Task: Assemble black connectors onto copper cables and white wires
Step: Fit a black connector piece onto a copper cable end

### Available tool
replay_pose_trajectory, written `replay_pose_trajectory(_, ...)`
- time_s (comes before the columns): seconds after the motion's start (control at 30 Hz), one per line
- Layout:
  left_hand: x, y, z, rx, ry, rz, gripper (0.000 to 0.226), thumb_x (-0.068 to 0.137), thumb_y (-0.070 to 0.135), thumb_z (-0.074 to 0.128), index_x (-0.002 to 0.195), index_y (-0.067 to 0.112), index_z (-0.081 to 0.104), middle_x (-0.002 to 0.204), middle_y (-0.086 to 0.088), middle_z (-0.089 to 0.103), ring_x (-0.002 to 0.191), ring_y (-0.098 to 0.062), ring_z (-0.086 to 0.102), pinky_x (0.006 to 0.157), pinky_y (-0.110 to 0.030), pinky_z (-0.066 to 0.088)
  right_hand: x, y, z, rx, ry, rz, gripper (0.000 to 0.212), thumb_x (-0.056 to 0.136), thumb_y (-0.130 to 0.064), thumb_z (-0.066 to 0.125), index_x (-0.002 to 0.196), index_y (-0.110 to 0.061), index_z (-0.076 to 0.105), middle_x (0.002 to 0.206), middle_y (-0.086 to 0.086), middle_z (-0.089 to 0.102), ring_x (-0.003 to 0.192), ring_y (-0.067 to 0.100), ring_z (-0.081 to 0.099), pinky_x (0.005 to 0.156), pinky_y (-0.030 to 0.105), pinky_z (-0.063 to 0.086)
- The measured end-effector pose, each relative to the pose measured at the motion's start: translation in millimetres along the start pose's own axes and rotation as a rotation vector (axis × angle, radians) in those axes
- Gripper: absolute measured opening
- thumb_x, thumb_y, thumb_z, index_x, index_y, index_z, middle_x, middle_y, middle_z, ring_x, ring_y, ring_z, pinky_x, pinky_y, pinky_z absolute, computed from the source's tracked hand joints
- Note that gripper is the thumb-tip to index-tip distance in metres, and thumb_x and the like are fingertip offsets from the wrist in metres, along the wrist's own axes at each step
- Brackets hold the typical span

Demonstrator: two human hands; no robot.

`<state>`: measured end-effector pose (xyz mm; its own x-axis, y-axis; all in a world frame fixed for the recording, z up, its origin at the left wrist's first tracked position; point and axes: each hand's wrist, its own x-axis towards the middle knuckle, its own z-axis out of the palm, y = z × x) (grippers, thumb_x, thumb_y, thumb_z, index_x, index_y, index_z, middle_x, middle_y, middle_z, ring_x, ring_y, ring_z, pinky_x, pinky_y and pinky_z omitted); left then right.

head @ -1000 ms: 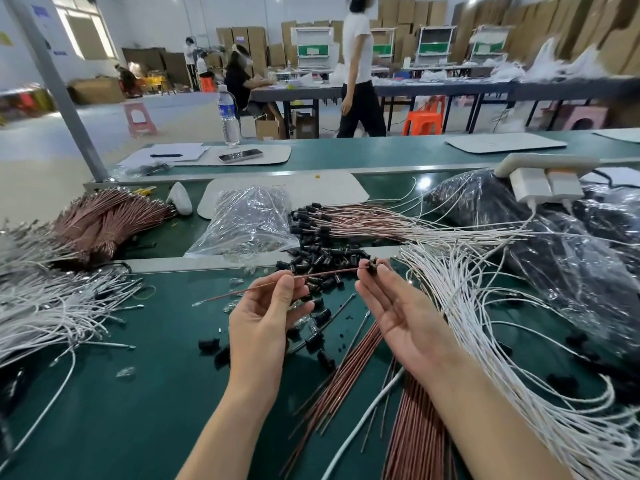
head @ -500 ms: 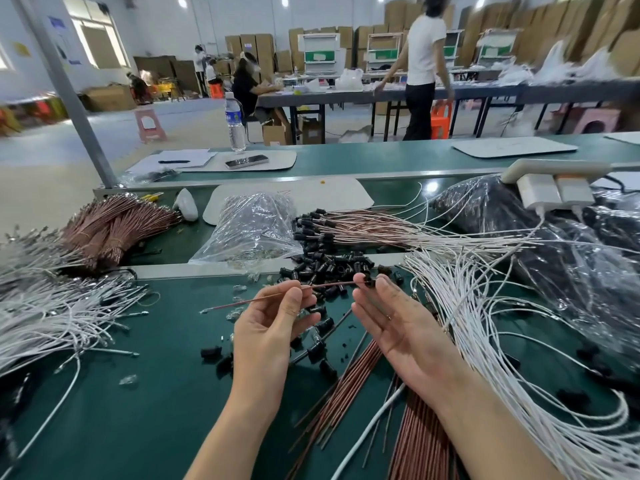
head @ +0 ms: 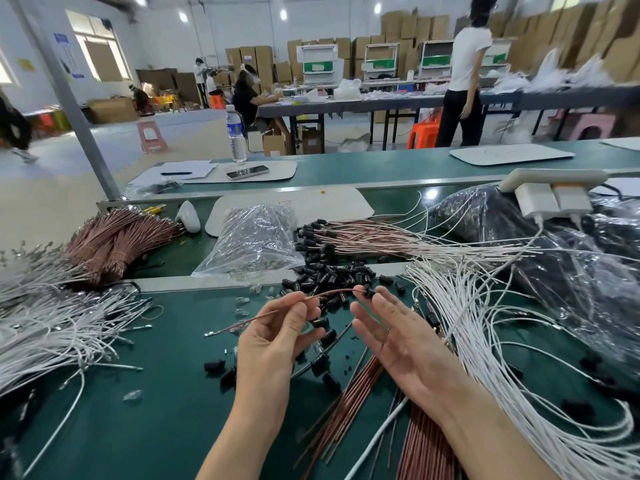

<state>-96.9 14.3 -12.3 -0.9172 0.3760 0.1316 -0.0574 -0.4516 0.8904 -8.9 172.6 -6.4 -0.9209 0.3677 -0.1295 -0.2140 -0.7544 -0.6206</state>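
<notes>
Matt bench, glossy plastics before us.
We see a matt green bench top, smooth white wires, shiny copper cables, dull black plastic connectors (metal tips glinting) and a crinkled glossy bag.
</notes>
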Motion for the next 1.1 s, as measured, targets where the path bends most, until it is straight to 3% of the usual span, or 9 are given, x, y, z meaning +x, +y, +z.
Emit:
replay_pose_trajectory(0.23, -5.3, -3.4, 4.1, 0.103, -0.016, 0.002, 0.014, 0.084, 0.029, 0.07, 0.094, 0.026, 0.079, 0.099, -0.009, 0.078, 0.095, -0.022, 0.074, 0.071, -0.027, 0.06, -2.0, 3.6, -0.9, -0.083, -0.01, -0.038, 0.036, 0.087, -0.003, 0.067, 0.123, -0.007, 0.062, 0.125, 0.015, 0.071, 0.102, 0.025, 0.074, 0.077, 0.031, 0.062)
replay_pose_trajectory(0.4, -12.3, -7.1, 12.8, 0.124, -0.125, -0.049, 0.018, 0.083, 0.031, 0.07, 0.096, 0.022, 0.079, 0.097, -0.014, 0.077, 0.09, -0.022, 0.074, 0.072, -0.029, 0.06, -3.7, 17.0, 8.8, -0.2, -0.038, -0.005, 0.026, 0.078, -0.003, 0.072, 0.103, -0.01, 0.076, 0.115, 0.02, 0.074, 0.093, 0.026, 0.075, 0.072, 0.03, 0.062)
replay_pose_trajectory(0.47, -12.8, -7.5, 12.8, 0.15, -0.139, -0.057, 0.017, 0.085, 0.028, 0.07, 0.099, 0.021, 0.078, 0.095, -0.012, 0.077, 0.085, -0.02, 0.074, 0.069, -0.027, 0.06, -3.5, 19.1, 10.3, -0.247, -0.011, -0.026, 0.023, 0.075, -0.007, 0.075, 0.097, -0.013, 0.08, 0.107, 0.022, 0.075, 0.088, 0.027, 0.075, 0.071, 0.029, 0.063)
replay_pose_trajectory(0.63, -8.6, -8.8, 8.3, 0.27, -0.172, -0.049, 0.026, 0.098, 0.003, 0.061, 0.111, 0.022, 0.072, 0.1, -0.006, 0.077, 0.088, -0.019, 0.074, 0.068, -0.028, 0.06, -2.9, 16.8, 8.1, -0.291, 0.008, -0.04, 0.026, 0.078, -0.014, 0.075, 0.103, -0.015, 0.08, 0.106, 0.023, 0.075, 0.092, 0.026, 0.074, 0.073, 0.027, 0.06)
replay_pose_trajectory(0.8, -13.8, -7.7, 10.6, 0.406, -0.226, 0.057, 0.019, 0.09, 0.027, 0.067, 0.105, 0.036, 0.074, 0.098, 0.001, 0.077, 0.091, -0.014, 0.073, 0.072, -0.027, 0.059, -2.3, 19.3, 6.9, -0.294, -0.018, 0.005, 0.025, 0.078, -0.016, 0.075, 0.102, -0.011, 0.08, 0.088, 0.015, 0.073, 0.081, 0.021, 0.073, 0.071, 0.026, 0.059)
replay_pose_trajectory(1.0, -12.1, -7.5, 3.2, 0.532, -0.27, 0.119, 0.029, 0.095, 0.009, 0.065, 0.097, 0.037, 0.072, 0.094, 0.003, 0.076, 0.084, -0.013, 0.073, 0.072, -0.023, 0.056, -1.2, 17.8, 4.3, -0.333, -0.037, 0.04, 0.024, 0.08, -0.023, 0.073, 0.098, -0.009, 0.081, 0.081, 0.01, 0.067, 0.07, 0.014, 0.064, 0.066, 0.023, 0.058)
replay_pose_trajectory(1.1, -12.0, -6.3, 3.1, 0.558, -0.291, 0.143, 0.014, 0.092, 0.02, 0.065, 0.098, 0.028, 0.073, 0.091, 0.005, 0.076, 0.081, -0.012, 0.073, 0.071, -0.023, 0.056, -1.6, 15.9, 2.5, -0.347, -0.048, 0.048, 0.025, 0.08, -0.025, 0.073, 0.097, -0.009, 0.082, 0.081, 0.008, 0.068, 0.07, 0.012, 0.063, 0.066, 0.021, 0.057)
